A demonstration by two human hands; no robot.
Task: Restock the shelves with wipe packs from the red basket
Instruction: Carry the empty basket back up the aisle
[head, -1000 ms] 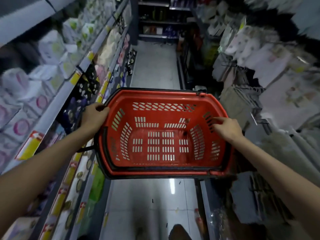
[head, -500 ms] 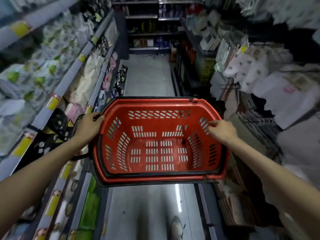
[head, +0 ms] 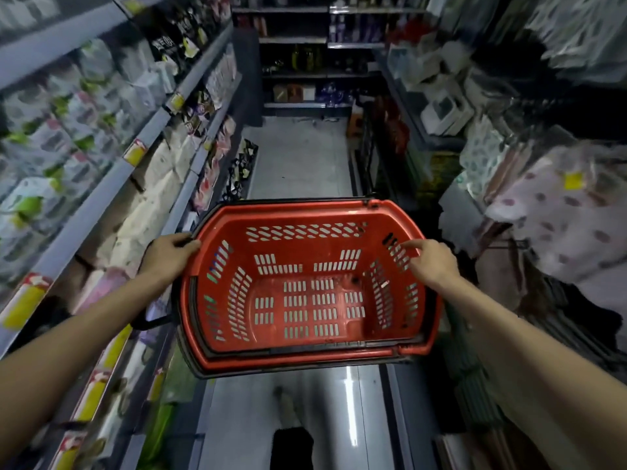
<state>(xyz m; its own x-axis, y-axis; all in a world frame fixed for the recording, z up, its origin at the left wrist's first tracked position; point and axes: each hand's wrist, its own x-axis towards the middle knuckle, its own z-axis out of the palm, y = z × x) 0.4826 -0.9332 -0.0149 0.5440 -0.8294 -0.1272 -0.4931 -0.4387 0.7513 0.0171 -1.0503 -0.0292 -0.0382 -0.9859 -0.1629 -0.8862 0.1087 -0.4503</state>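
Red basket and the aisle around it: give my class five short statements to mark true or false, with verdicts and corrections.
1. The red basket has wipe packs in it. False: its inside shows only bare plastic.
2. The left hand grips the basket's left rim. True.
3. The basket stands on the floor. False: both hands hold it up above the floor.
4. The right hand is at the basket's right side. True.
5. The shelves on the left are bare. False: they are packed with goods.
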